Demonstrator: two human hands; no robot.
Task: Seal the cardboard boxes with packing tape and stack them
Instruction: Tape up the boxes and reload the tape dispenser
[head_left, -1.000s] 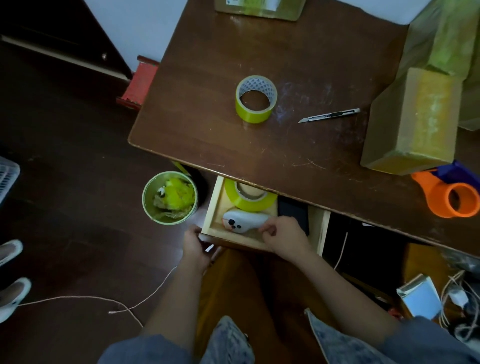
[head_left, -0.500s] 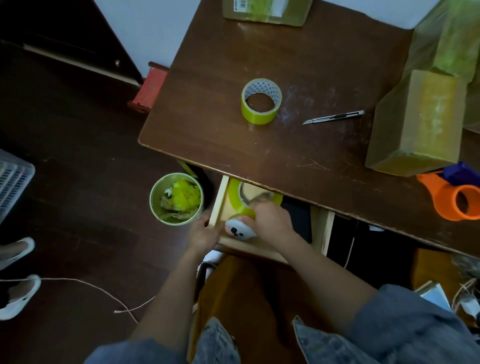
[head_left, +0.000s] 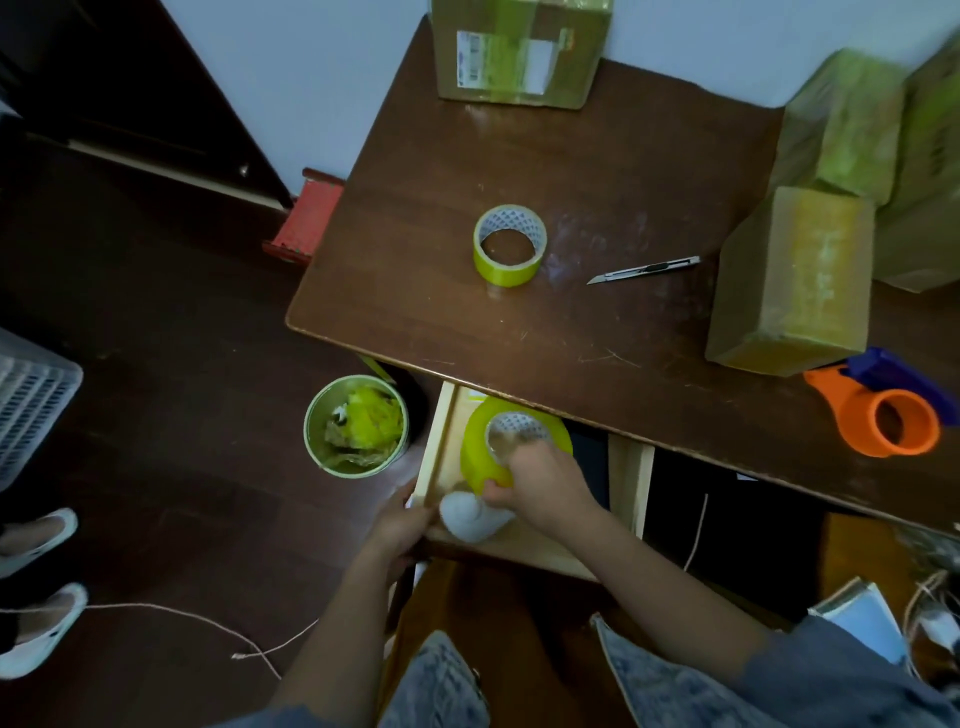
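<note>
Your right hand has its fingers curled through the core of a thick yellow-green roll of packing tape, gripping it inside the open pale wooden drawer; your left hand grips the drawer's front corner, just beside a white rounded plastic object lying below the roll. Beyond your hands, on the dark brown wooden table, stand a thinner yellow-green tape roll, a slim metal utility knife and tape-wrapped cardboard boxes; an orange tape dispenser sits off to your right.
</note>
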